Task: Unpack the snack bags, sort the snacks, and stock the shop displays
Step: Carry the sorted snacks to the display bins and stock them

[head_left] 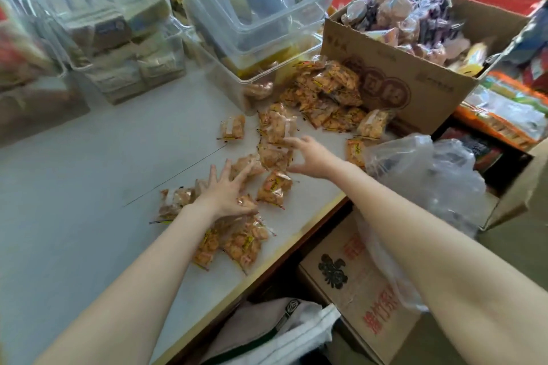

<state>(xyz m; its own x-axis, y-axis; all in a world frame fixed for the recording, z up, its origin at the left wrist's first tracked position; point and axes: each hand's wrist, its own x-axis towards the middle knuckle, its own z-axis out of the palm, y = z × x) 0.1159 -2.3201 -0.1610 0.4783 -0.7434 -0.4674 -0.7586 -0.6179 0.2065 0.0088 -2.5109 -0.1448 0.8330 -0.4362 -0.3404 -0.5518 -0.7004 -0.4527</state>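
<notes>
While L hand [226, 192] presses snack packets [274, 188] | R hand [308, 157] spread | table [89, 187]

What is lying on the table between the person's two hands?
In the head view, small clear packets of orange snacks lie between the left hand and the right hand, loose on the white table.

- Left hand [226, 194], fingers spread, pressed on orange snack packets [274, 188] at frame centre.
- Right hand [311, 157] hovered open above them.
- Cardboard box [394, 80] stood upper right, clear bins [261, 6] along the top.
</notes>
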